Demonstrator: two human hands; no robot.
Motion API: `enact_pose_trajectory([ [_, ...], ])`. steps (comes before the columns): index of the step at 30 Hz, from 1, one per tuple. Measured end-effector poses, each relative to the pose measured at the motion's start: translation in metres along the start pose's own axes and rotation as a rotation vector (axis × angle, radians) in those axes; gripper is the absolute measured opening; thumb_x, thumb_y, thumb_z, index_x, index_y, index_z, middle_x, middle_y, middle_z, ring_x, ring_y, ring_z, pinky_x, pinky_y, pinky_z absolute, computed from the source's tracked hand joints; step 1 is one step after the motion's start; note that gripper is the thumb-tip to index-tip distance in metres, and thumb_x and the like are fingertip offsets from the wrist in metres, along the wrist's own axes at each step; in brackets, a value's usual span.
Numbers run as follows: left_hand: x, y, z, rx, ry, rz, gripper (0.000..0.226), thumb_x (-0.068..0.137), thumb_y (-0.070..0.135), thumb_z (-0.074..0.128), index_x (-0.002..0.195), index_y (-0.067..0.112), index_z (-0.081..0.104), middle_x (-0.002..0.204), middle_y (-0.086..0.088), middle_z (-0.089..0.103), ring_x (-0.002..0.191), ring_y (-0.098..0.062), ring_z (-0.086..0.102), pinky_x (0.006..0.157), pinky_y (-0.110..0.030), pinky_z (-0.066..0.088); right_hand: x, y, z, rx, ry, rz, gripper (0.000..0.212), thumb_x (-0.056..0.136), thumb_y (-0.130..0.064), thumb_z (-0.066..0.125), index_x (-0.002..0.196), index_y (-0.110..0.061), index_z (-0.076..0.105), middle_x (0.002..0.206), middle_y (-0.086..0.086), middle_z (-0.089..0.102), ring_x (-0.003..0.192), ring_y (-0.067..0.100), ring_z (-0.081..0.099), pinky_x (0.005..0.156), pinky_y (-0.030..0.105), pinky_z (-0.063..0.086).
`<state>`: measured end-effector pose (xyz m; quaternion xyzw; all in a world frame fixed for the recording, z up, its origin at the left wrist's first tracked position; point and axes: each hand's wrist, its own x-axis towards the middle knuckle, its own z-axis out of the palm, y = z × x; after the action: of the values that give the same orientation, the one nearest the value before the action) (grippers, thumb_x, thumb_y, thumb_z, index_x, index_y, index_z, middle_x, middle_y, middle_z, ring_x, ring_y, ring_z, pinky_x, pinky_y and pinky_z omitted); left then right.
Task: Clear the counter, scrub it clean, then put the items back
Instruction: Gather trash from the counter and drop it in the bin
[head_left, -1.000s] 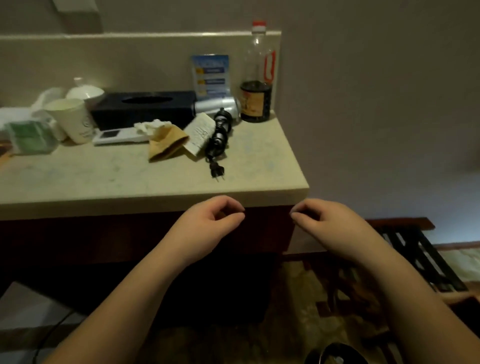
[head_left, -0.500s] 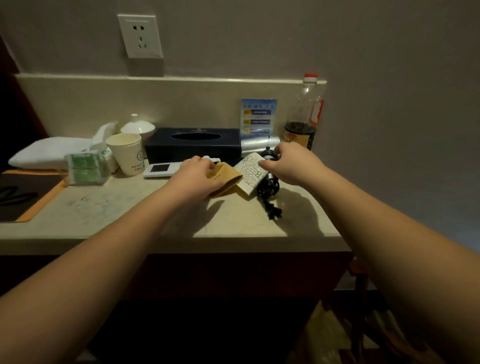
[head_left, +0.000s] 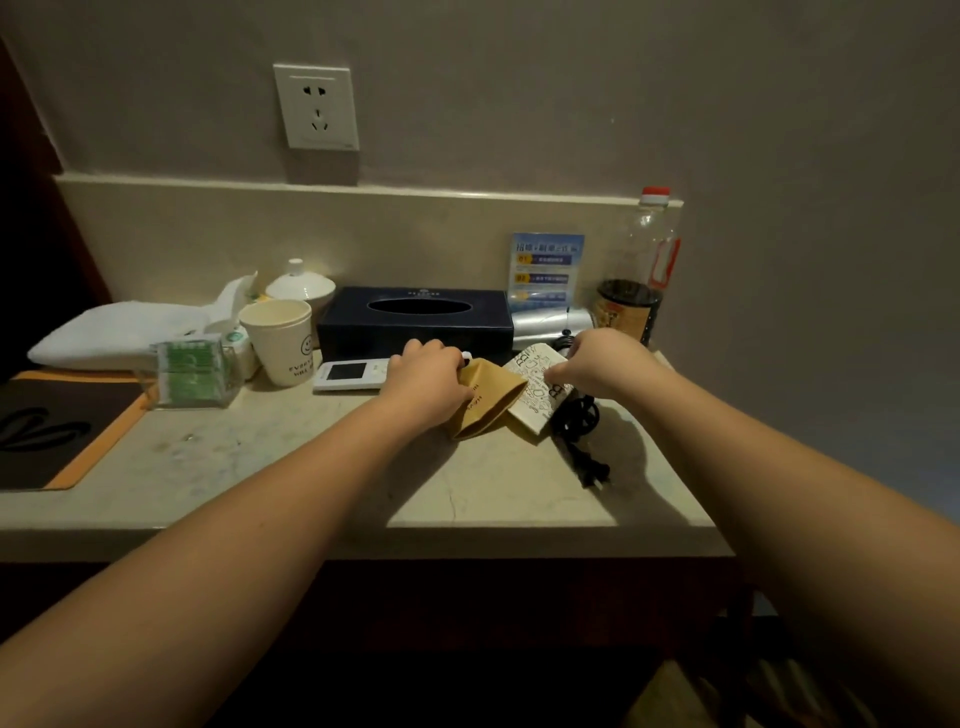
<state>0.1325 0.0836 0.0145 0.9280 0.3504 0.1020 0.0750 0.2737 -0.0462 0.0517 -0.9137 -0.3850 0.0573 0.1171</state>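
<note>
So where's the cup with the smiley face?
The paper cup stands on the counter's left half, in front of the white lidded bowl, between the green packet box and the dark tissue box.

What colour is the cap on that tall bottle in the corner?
Red, on the clear plastic bottle; seen in the head view.

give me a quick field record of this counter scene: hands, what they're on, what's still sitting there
left hand: grips the brown paper bag
right hand: pinches the white printed packet
beside packet: black power cord, plug lying on the counter
back row: dark tissue box, silver hair dryer, soy sauce bottle, blue sign
left side: paper cup, white remote, green packets
task stage: clearing just starting
</note>
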Motion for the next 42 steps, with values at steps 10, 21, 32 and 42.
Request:
enact_pose_trajectory([
  [10,-0.014,-0.001,0.004,-0.159,0.071,0.021,0.012,0.094,0.03,0.059,0.097,0.024,0.05,0.1,0.004,0.053,0.102,-0.016,0.049,0.09,-0.034,0.047,-0.011,-0.01,-0.003,0.415,-0.066,-0.084,0.016,0.083,-0.025,0.067,0.085,-0.018,0.053,0.084,0.004,0.058,0.069,0.015,0.051,0.062,0.028,0.044],
  [21,-0.036,-0.057,-0.043,-0.539,0.097,-0.139,0.012,0.091,0.021,0.061,0.085,0.016,0.051,0.089,-0.002,0.063,0.085,-0.015,0.065,0.074,-0.038,0.059,-0.01,0.013,-0.031,0.761,0.156,0.021,0.026,0.089,-0.02,0.049,0.114,-0.019,0.053,0.091,-0.002,0.055,0.077,0.014,0.051,0.063,0.029,0.045],
  [32,-0.01,-0.061,-0.05,-0.36,-0.013,-0.126,0.024,0.096,0.037,0.055,0.11,0.019,0.05,0.094,0.002,0.059,0.08,-0.012,0.06,0.062,-0.021,0.047,-0.011,0.014,-0.019,0.634,-0.299,-0.08,0.023,0.09,-0.014,0.053,0.112,-0.014,0.059,0.113,0.004,0.058,0.105,0.022,0.057,0.092,0.039,0.053],
  [42,0.034,-0.039,-0.052,-0.082,-0.365,-0.137,0.029,0.094,0.032,0.058,0.114,0.013,0.066,0.096,-0.006,0.068,0.081,-0.019,0.067,0.059,-0.024,0.051,-0.009,-0.019,-0.013,0.127,-0.418,-0.21,0.05,0.082,-0.048,0.067,0.126,-0.027,0.055,0.122,-0.003,0.061,0.109,0.018,0.057,0.093,0.034,0.047],
])
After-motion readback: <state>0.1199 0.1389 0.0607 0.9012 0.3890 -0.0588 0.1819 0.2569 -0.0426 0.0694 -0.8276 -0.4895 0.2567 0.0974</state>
